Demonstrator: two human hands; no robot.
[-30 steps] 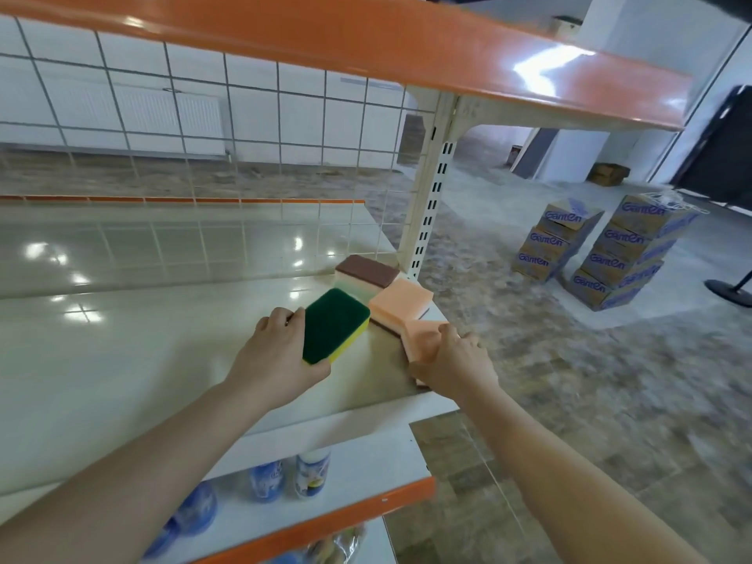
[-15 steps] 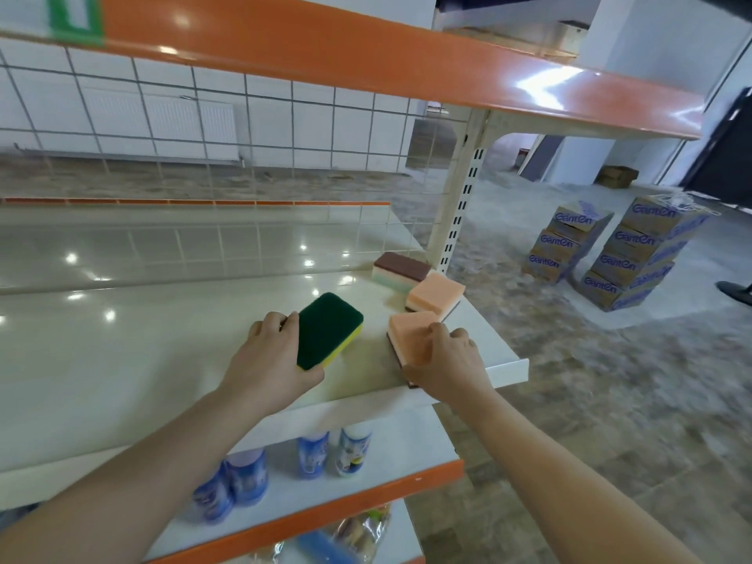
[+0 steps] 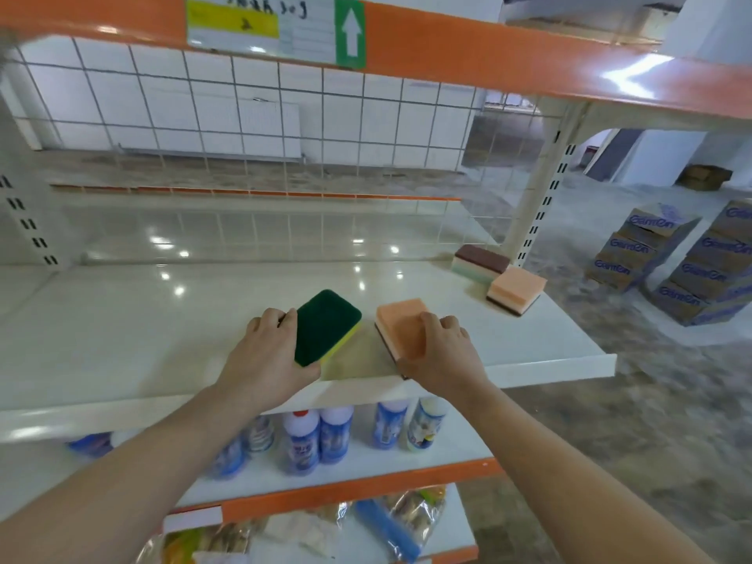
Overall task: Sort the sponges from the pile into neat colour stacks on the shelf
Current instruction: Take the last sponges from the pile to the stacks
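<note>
White shelf [image 3: 162, 331], both forearms stretched out over its front edge, left hand [image 3: 266, 360] gripping a green sponge [image 3: 325, 325] (tilted, yellow underside showing), right hand [image 3: 441, 356] curled over an orange sponge [image 3: 401, 331] lying flat beside it

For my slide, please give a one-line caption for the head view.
Left hand holds green sponge, right hand holds orange sponge on shelf.
</note>
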